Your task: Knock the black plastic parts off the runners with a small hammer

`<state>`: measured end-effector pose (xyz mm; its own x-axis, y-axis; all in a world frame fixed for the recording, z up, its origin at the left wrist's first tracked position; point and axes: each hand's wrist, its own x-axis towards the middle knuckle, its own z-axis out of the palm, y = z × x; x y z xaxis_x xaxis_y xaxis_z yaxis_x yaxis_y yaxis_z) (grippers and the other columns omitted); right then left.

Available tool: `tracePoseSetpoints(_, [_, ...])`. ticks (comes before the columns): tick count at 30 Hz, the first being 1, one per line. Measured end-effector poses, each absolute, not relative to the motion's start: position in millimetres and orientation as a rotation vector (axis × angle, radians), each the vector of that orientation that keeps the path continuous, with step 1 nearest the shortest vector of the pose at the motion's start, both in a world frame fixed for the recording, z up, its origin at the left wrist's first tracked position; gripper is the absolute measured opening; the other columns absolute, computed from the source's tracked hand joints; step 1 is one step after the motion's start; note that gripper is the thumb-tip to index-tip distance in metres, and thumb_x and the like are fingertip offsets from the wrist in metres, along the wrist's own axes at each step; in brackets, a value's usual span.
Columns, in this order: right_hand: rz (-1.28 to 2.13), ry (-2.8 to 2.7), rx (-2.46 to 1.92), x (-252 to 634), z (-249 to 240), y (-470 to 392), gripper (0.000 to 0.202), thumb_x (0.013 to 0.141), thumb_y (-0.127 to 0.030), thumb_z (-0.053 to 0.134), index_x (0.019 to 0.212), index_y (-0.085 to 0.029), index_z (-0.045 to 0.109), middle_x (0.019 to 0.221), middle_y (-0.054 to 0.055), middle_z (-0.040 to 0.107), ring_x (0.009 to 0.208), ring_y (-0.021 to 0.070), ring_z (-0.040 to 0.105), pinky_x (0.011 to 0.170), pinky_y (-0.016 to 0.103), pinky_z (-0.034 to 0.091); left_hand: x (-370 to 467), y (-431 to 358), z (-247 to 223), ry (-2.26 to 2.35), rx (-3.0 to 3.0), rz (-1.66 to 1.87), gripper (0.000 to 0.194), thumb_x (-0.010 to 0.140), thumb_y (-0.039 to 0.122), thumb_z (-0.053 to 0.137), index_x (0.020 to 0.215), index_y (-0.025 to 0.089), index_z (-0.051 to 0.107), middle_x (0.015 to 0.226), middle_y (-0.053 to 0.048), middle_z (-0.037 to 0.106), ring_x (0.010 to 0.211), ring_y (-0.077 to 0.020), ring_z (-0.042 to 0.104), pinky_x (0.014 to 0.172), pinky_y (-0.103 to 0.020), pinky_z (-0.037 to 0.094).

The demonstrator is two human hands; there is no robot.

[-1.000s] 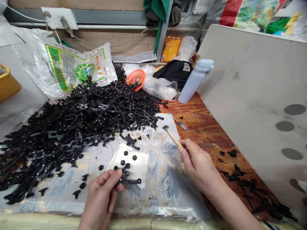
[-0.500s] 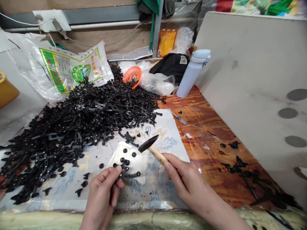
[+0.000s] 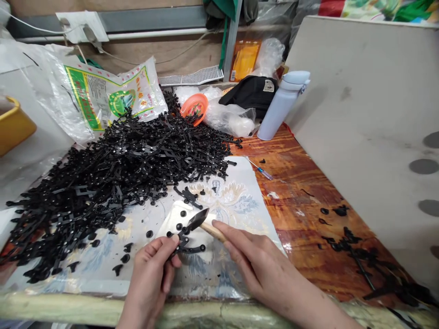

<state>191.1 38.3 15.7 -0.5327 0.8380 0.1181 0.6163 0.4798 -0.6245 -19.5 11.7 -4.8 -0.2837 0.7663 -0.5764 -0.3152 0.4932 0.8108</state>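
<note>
My left hand (image 3: pixel 156 265) pinches a black linkage part (image 3: pixel 192 249) above a white pad (image 3: pixel 169 219) near the table's front. My right hand (image 3: pixel 254 256) is closed around the wooden handle of a small hammer (image 3: pixel 199 219). The dark hammer head is at the upper end of the held part; whether they touch I cannot tell. Small round black pieces (image 3: pixel 183 213) lie on the pad, and another linkage part (image 3: pixel 188 196) rests just behind it. A large heap of black linkage parts (image 3: pixel 137 155) covers the left and back of the table.
A pale blue bottle (image 3: pixel 283 107), a black cap (image 3: pixel 252 93) and an orange dish (image 3: pixel 194 108) stand at the back. A screwdriver (image 3: pixel 263 172) lies on the wood. Loose black pieces (image 3: pixel 353 246) are at right, beside a grey board (image 3: pixel 363 91). A yellow container (image 3: pixel 17 123) is at left.
The hammer has moved left and down, bringing its head close to the held part. My left hand keeps its pinch. The whole view has shifted slightly.
</note>
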Motion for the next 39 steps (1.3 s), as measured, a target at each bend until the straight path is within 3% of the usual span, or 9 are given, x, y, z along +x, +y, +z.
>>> tracePoseSetpoints(2, [0.726, -2.354, -1.190, 187, 17, 39, 0.043, 0.096, -0.020, 0.029, 0.137, -0.020, 0.039, 0.094, 0.010, 0.068, 0.078, 0.0221, 0.066, 0.065, 0.038, 0.054, -18, 12, -5, 1.515, 0.411, 1.112, 0.041, 0.065, 0.042, 0.075, 0.048, 0.013, 0.052, 0.041, 0.002, 0.059, 0.019, 0.0011, 0.030, 0.030, -0.014, 0.009])
tracePoseSetpoints(7, [0.658, -2.232, -1.032, 185, 19, 39, 0.053, 0.094, -0.014, 0.036, 0.144, -0.028, 0.028, 0.113, 0.009, 0.065, 0.089, 0.0185, 0.065, 0.073, 0.032, 0.055, -18, 11, -5, 1.501, 0.401, 1.111, 0.041, 0.063, 0.045, 0.074, 0.047, 0.014, 0.052, 0.038, 0.002, 0.057, 0.019, 0.0006, 0.028, 0.028, -0.014, 0.008])
tracePoseSetpoints(12, [0.682, -2.465, -1.131, 188, 11, 43, 0.048, 0.093, -0.015, 0.031, 0.141, -0.020, 0.038, 0.091, 0.010, 0.069, 0.071, 0.0205, 0.067, 0.060, 0.034, 0.055, -19, 10, -5, 1.503, 0.350, 1.096, 0.043, 0.061, 0.045, 0.075, 0.046, 0.016, 0.049, 0.034, 0.005, 0.052, 0.018, 0.0011, 0.024, 0.027, -0.014, 0.009])
tracePoseSetpoints(17, [0.600, -2.317, -1.056, 186, 15, 41, 0.054, 0.092, -0.013, 0.035, 0.145, -0.024, 0.029, 0.103, 0.010, 0.068, 0.079, 0.0186, 0.067, 0.065, 0.031, 0.056, -19, 14, -2, 1.543, 0.351, 1.073, 0.043, 0.059, 0.047, 0.076, 0.046, 0.016, 0.049, 0.033, 0.005, 0.050, 0.018, 0.0003, 0.024, 0.027, -0.014, 0.009])
tracePoseSetpoints(21, [0.662, -2.466, -1.139, 179, 12, 39, 0.053, 0.089, -0.013, 0.032, 0.141, -0.020, 0.037, 0.085, 0.009, 0.069, 0.060, 0.0183, 0.066, 0.054, 0.031, 0.055, -17, 15, 0, 1.571, 0.356, 1.056, 0.041, 0.059, 0.047, 0.074, 0.046, 0.017, 0.049, 0.032, 0.005, 0.049, 0.019, -0.0001, 0.023, 0.028, -0.015, 0.008])
tracePoseSetpoints(27, [0.838, -2.235, -1.255, 191, 17, 40, 0.043, 0.095, -0.023, 0.035, 0.136, -0.026, 0.046, 0.117, 0.008, 0.067, 0.097, 0.0196, 0.066, 0.081, 0.033, 0.055, -37, 17, 5, 1.640, 0.613, 0.886, 0.032, 0.066, 0.044, 0.070, 0.054, 0.016, 0.061, 0.040, 0.001, 0.057, 0.025, -0.0014, 0.023, 0.031, -0.017, 0.008])
tracePoseSetpoints(33, [0.737, -2.388, -1.278, 200, 6, 27, 0.046, 0.091, -0.018, 0.036, 0.134, -0.023, 0.051, 0.088, 0.009, 0.073, 0.065, 0.0193, 0.069, 0.058, 0.031, 0.057, -80, 53, 20, 1.351, 1.022, 0.458, 0.026, 0.068, 0.031, 0.069, 0.047, 0.016, 0.065, 0.037, 0.001, 0.052, 0.037, -0.0069, 0.036, 0.041, -0.019, 0.024])
tracePoseSetpoints(39, [0.692, -2.355, -1.309, 193, 1, 25, 0.050, 0.088, -0.015, 0.034, 0.134, -0.022, 0.050, 0.079, 0.008, 0.072, 0.058, 0.0192, 0.067, 0.056, 0.032, 0.056, -87, 91, 33, 1.240, 1.219, 0.199, 0.016, 0.067, 0.026, 0.070, 0.053, 0.017, 0.071, 0.037, 0.002, 0.050, 0.037, -0.0083, 0.035, 0.040, -0.021, 0.022])
